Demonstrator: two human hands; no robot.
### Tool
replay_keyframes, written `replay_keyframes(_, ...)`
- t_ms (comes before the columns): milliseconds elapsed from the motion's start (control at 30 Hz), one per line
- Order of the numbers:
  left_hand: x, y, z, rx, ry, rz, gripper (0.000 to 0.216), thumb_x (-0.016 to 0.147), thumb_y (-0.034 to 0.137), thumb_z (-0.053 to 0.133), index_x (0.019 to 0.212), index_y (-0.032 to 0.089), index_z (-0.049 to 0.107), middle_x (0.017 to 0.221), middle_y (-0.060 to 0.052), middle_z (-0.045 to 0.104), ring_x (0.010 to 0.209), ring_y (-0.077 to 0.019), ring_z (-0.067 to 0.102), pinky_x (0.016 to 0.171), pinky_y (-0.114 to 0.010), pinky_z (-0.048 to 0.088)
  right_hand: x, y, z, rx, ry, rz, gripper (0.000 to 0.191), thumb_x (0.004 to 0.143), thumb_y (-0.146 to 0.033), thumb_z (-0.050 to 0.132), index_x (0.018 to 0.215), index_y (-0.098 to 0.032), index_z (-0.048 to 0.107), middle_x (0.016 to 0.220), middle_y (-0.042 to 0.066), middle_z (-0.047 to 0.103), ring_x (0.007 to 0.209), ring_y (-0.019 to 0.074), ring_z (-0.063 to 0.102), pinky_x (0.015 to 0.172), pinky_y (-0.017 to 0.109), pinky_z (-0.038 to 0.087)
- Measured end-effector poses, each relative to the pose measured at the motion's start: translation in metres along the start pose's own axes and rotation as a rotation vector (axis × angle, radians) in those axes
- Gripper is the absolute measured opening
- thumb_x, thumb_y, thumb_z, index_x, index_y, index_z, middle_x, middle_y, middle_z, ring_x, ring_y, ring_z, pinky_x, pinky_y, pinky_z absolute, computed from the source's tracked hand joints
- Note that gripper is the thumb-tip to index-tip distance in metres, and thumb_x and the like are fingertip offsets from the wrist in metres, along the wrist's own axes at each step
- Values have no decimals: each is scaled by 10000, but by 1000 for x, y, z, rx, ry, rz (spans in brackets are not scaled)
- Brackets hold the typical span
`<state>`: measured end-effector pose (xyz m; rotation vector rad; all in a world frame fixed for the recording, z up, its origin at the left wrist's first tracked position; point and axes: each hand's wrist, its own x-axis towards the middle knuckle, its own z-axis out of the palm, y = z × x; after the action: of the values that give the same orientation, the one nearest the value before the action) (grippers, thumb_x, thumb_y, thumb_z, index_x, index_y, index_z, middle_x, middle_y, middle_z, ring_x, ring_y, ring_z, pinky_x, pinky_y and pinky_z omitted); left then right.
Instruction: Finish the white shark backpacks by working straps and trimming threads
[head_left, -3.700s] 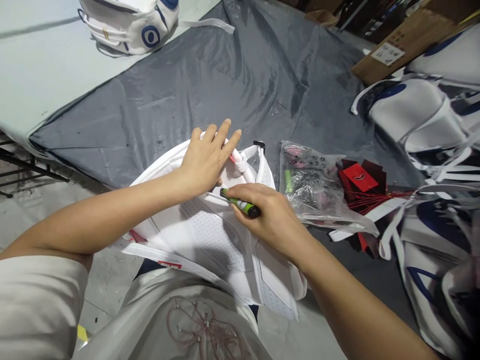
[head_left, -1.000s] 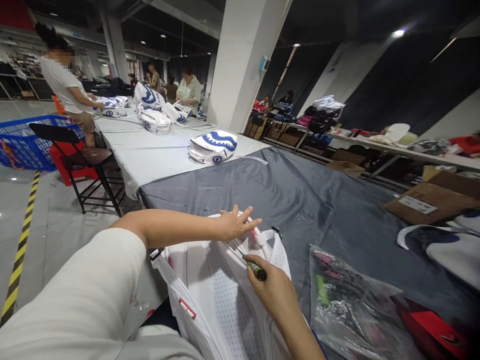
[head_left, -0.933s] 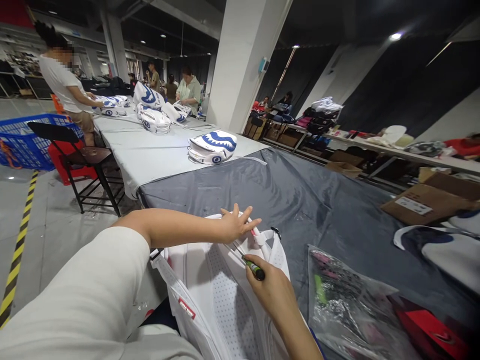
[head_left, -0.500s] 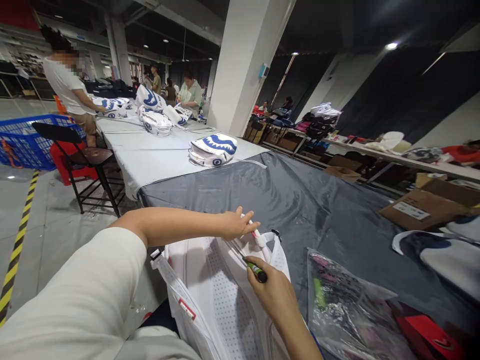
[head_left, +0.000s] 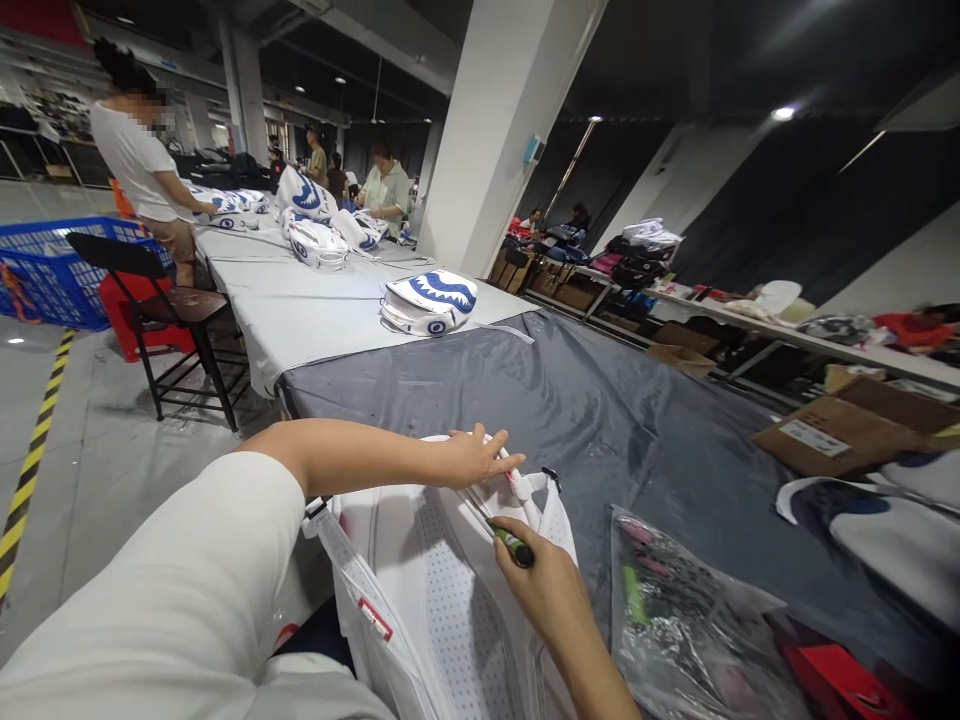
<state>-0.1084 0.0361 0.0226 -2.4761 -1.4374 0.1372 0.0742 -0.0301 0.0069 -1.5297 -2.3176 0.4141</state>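
A white backpack (head_left: 420, 590) with perforated panels leans against the near edge of the table, partly on my lap. My left hand (head_left: 472, 458) lies on its top, fingers spread over the white carry handle (head_left: 525, 487). My right hand (head_left: 534, 580) grips a green-and-black marker pen (head_left: 511, 543), its tip pointing at the top seam of the backpack just below my left hand.
Dark grey plastic sheet (head_left: 600, 410) covers the table. A clear bag of small items (head_left: 682, 620) and red tags (head_left: 840, 675) lie at right. A shark-print backpack (head_left: 427, 300) sits farther along. Cardboard box (head_left: 840, 435), black chair (head_left: 161, 305), blue crate (head_left: 45, 275), people working beyond.
The view rose from looking down at the backpack to looking along the table. My left fingers have closed a little onto the handle; the pen stays at the seam.
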Motion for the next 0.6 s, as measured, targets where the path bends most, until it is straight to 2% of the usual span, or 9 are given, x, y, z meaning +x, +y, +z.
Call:
replay_keyframes(100, -7, -2, -1, -5, 65, 16, 695, 908, 133, 430, 1562, 289, 255, 1619, -180, 226, 1334, -438, 429, 739, -497, 613, 0, 3, 0, 8, -24, -14, 402, 856, -401, 479, 1113, -228, 735, 834, 55, 754, 791, 255, 715, 685, 329, 522)
replay_keyframes(200, -9, -5, -2, -50, 53, 15, 682, 914, 128, 428, 1554, 294, 262, 1630, -167, 204, 1344, -431, 422, 750, -489, 610, -2, 2, -4, 32, 2, -75, 353, 881, -397, 498, 1096, -230, 723, 942, 63, 762, 862, 245, 721, 721, 328, 539)
replay_keyframes(300, -8, -6, -4, -136, 9, -51, 768, 881, 118, 515, 1569, 260, 206, 1653, -178, 109, 1388, -444, 377, 802, -477, 598, -4, -6, -13, 7, 340, -309, 291, 912, -329, 486, 1067, -200, 695, 1132, 107, 722, 1057, 262, 675, 945, 420, 501)
replay_keyframes(367, -9, -5, -6, -183, -33, -144, 821, 866, 109, 550, 1579, 234, 163, 1649, -206, 89, 1397, -448, 372, 866, -485, 573, -3, -13, -20, -110, 572, -466, 229, 905, -235, 484, 1018, -174, 674, 1200, 141, 683, 1170, 293, 611, 1084, 525, 382)
replay_keyframes(400, -9, -5, -7, -197, -53, -181, 835, 865, 110, 560, 1581, 228, 147, 1642, -220, 106, 1377, -437, 408, 892, -487, 559, 0, -16, -23, -187, 619, -520, 203, 889, -188, 487, 984, -168, 665, 1199, 146, 678, 1198, 307, 587, 1115, 562, 330)
replay_keyframes(433, -10, -5, -9, -204, -73, -204, 848, 863, 111, 568, 1583, 230, 134, 1634, -228, 133, 1342, -417, 457, 908, -483, 548, 5, -18, -25, -262, 615, -560, 187, 870, -150, 490, 950, -165, 658, 1160, 143, 688, 1189, 312, 585, 1127, 573, 308)
replay_keyframes(500, -11, -5, -12, -212, -97, -213, 889, 847, 122, 602, 1584, 231, 116, 1616, -231, 195, 1253, -370, 546, 910, -461, 543, 18, -19, -23, -400, 516, -567, 195, 834, -100, 498, 927, -158, 659, 1005, 123, 712, 1071, 300, 626, 1062, 510, 396)
replay_keyframes(567, -12, -6, -14, -226, -93, -202, 913, 831, 146, 631, 1582, 218, 116, 1600, -223, 240, 1196, -343, 582, 895, -439, 546, 33, -17, -17, -530, 363, -474, 232, 825, -74, 503, 968, -143, 672, 890, 109, 700, 903, 268, 653, 850, 388, 499)
replay_keyframes(600, -11, -7, -13, -239, -87, -199, 904, 835, 165, 632, 1581, 211, 123, 1594, -216, 260, 1189, -339, 583, 890, -433, 548, 41, -17, -12, -582, 278, -414, 242, 836, -68, 501, 990, -138, 674, 879, 108, 694, 839, 252, 659, 733, 343, 495)
